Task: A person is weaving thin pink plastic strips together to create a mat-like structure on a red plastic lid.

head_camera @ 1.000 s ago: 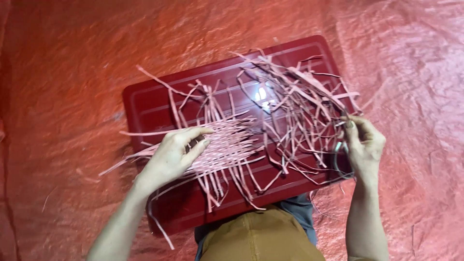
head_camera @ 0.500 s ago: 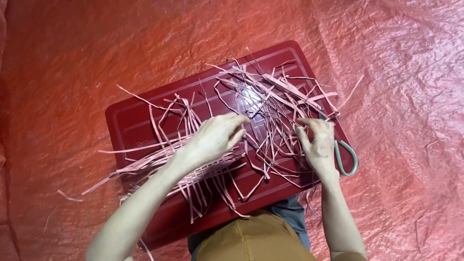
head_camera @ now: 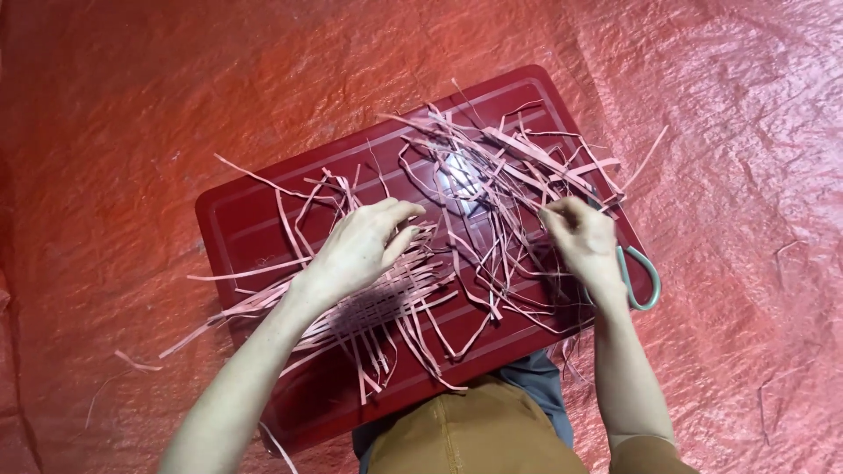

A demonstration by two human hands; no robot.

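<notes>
Both hands had slid a little: left hand (head_camera: 364, 246) lay open on the strips (head_camera: 386, 303), right hand (head_camera: 581, 239) pinched one (scissors (head_camera: 639, 274) beside it) on the lid (head_camera: 263, 219).

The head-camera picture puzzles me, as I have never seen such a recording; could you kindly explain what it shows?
There is no machine here. The camera is worn on a person's head and looks down at that person's own two bare hands.

In front of them a red board lies on a crinkled red sheet. Thin pink strips are scattered over the board, and some are woven into a small mat.

The left hand rests flat on the mat, fingers spread. The right hand is curled, pinching among the loose strips; which strip it grips cannot be told. Scissors with a pale green handle lie at the board's edge beside that hand.

The person's lap shows at the bottom.
</notes>
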